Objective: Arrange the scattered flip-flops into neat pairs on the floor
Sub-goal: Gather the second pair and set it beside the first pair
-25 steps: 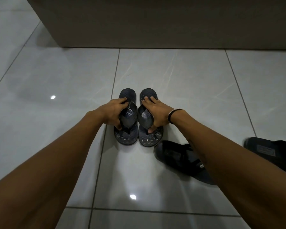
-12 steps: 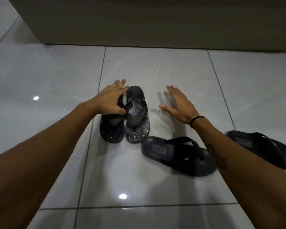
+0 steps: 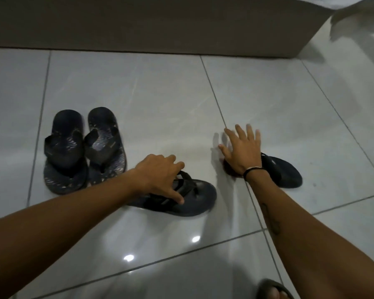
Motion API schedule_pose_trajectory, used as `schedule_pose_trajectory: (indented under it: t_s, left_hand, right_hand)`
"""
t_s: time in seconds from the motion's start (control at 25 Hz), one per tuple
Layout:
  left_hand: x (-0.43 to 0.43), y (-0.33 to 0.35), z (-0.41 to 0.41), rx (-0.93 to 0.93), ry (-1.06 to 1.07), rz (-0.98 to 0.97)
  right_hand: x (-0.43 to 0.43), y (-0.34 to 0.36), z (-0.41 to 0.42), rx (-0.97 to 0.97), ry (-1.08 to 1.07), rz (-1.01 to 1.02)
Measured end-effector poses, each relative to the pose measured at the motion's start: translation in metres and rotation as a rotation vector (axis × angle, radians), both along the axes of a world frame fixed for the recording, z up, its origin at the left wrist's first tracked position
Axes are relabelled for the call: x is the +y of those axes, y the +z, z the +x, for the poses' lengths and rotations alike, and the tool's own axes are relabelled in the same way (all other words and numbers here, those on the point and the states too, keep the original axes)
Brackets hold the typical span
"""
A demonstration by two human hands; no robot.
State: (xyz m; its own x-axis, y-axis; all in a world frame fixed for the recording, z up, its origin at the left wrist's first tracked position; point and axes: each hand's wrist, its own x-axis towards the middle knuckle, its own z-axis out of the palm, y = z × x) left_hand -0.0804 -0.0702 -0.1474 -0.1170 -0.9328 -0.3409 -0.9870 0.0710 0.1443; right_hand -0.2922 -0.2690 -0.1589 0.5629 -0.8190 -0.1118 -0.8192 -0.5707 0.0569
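Two patterned dark flip-flops, the left one (image 3: 63, 152) and the right one (image 3: 106, 145), lie side by side as a pair on the pale tiled floor at the left. A plain black flip-flop (image 3: 192, 197) lies crosswise in the middle; my left hand (image 3: 160, 178) rests on its straps with fingers curled over them. Another black flip-flop (image 3: 283, 171) lies to the right, partly hidden by my right wrist. My right hand (image 3: 243, 147) hovers above its near end, fingers spread, holding nothing.
A dark low wall or cabinet base (image 3: 160, 24) runs along the back of the floor. A foot in a sandal (image 3: 272, 290) shows at the bottom edge. Glossy tiles (image 3: 268, 93) stretch between the flip-flops and the wall.
My left hand has left the patterned pair and come onto the middle black flip-flop. My right hand has swung right over the other black one. The view has shifted right.
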Motion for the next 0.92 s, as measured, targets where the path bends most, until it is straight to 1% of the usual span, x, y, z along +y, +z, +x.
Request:
schedule_pose_trajectory:
  t_s: [0.04, 0.12, 0.16, 0.24, 0.36, 0.44, 0.52, 0.6, 0.76, 0.84, 0.92]
  left_hand:
    - [-0.007, 0.0, -0.007, -0.007, -0.014, 0.045]
    - [-0.018, 0.0, -0.015, 0.029, -0.02, 0.098]
    - [-0.024, 0.0, -0.018, 0.056, -0.013, 0.112]
    - [-0.034, 0.001, -0.025, 0.09, 0.003, 0.105]
    - [-0.05, 0.006, -0.039, 0.106, -0.007, 0.014]
    - [-0.074, -0.007, -0.04, 0.073, 0.008, -0.048]
    - [-0.081, -0.007, -0.045, 0.054, -0.002, -0.106]
    - [-0.083, -0.009, -0.044, 0.065, -0.014, -0.141]
    - [-0.082, -0.016, -0.015, 0.114, 0.027, -0.187]
    - [-0.077, -0.019, 0.006, 0.173, 0.086, -0.209]
    - [-0.071, -0.022, 0.025, 0.216, 0.181, -0.264]
  right_hand:
    - [-0.001, 0.0, -0.016, 0.033, -0.129, 0.023]
    - [0.005, -0.006, -0.037, 0.026, -0.324, 0.15]
    - [0.009, -0.009, -0.043, 0.005, -0.36, 0.214]
    - [0.014, -0.014, -0.045, -0.018, -0.363, 0.23]
    - [0.004, -0.006, -0.029, -0.102, -0.469, 0.217]
    - [-0.018, -0.012, -0.001, -0.103, -0.512, 0.261]
    - [-0.022, -0.004, 0.018, -0.085, -0.561, 0.305]
    - [-0.02, -0.001, 0.034, -0.076, -0.549, 0.338]
    - [-0.023, 0.0, 0.059, -0.134, -0.473, 0.436]
    - [-0.027, 0.001, 0.059, -0.234, -0.397, 0.485]
    - [-0.032, 0.007, 0.046, -0.387, -0.304, 0.536]
